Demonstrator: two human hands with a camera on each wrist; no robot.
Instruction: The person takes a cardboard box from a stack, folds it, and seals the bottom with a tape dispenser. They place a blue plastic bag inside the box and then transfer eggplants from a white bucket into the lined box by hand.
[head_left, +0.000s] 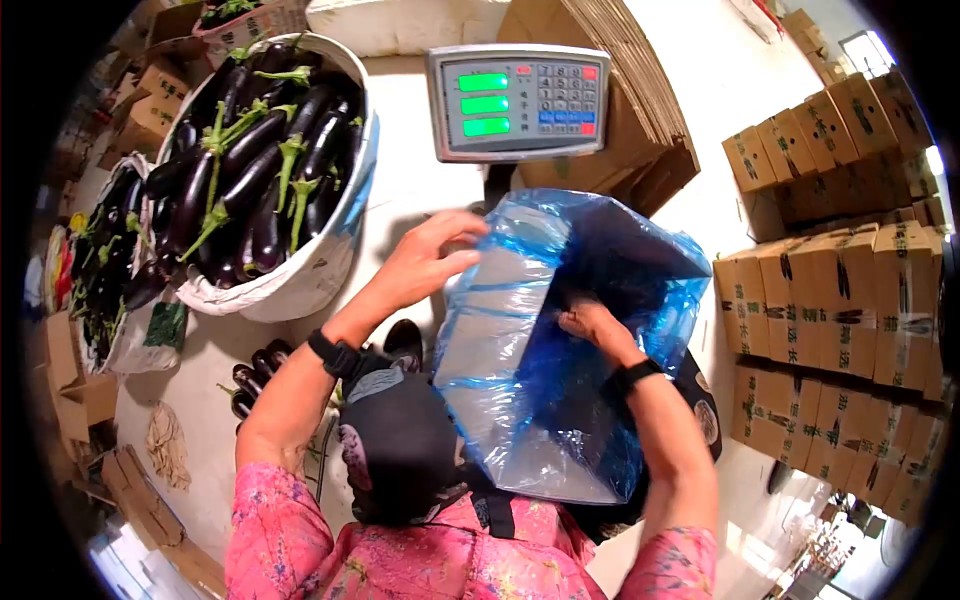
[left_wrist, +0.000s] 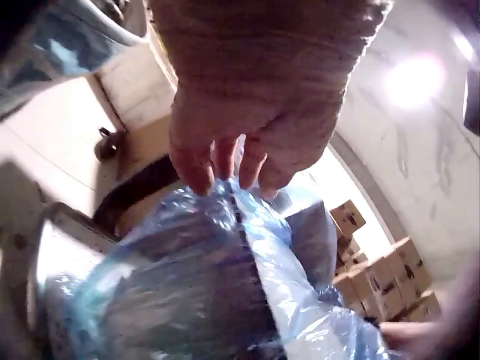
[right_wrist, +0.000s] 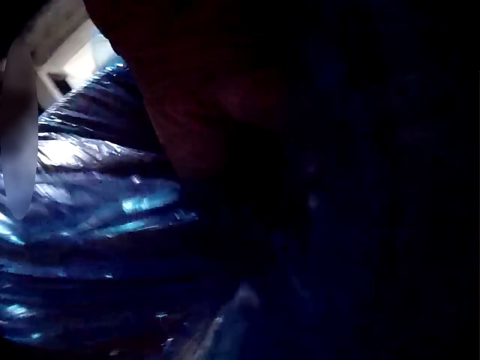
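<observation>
Head view, left hand (head_left: 425, 262) pinching blue bag (head_left: 520, 400), right hand (head_left: 590, 325) gripping inside, boxes (head_left: 850, 280) illegibly printed

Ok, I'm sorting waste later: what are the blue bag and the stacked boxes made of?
The blue bag looks like thin, glossy, see-through plastic film: it crinkles and shines. The stacked boxes seem matte brown cardboard with dark print.

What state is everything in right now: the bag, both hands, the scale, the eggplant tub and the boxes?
Blue plastic bag: held up, mouth spread open.
Left hand: grips the bag's rim.
Right hand: inside the mouth, fingers curled on the plastic.
Weighing scale: on, green displays lit.
White tub: heaped with eggplants.
Cardboard boxes: closed, stacked.
</observation>
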